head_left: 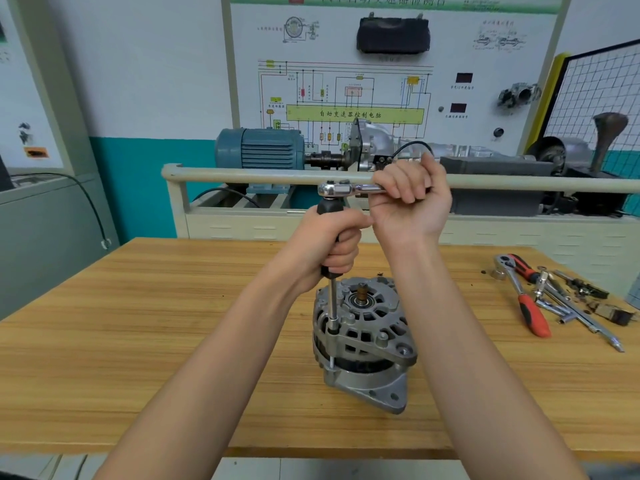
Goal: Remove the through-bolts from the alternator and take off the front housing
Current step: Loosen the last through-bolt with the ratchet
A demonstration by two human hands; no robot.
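Note:
A grey alternator point(367, 344) stands on the wooden table point(138, 341) with its shaft end up. A long socket driver point(333, 306) with a black handle stands upright on a through-bolt at the housing's left edge. My left hand point(332, 247) grips that black handle. A chrome ratchet point(341, 188) sits on top of the driver, its head over the handle's end. My right hand point(410, 199) grips the ratchet's handle, which points right. Another bolt head point(382, 337) shows on the front housing.
On the table's right lie a red-handled ratchet point(528, 299), extension bars point(581, 317) and small loose parts point(588, 289). Behind the table stands a training bench with a rail point(242, 174), a blue motor point(259, 148) and a wiring board.

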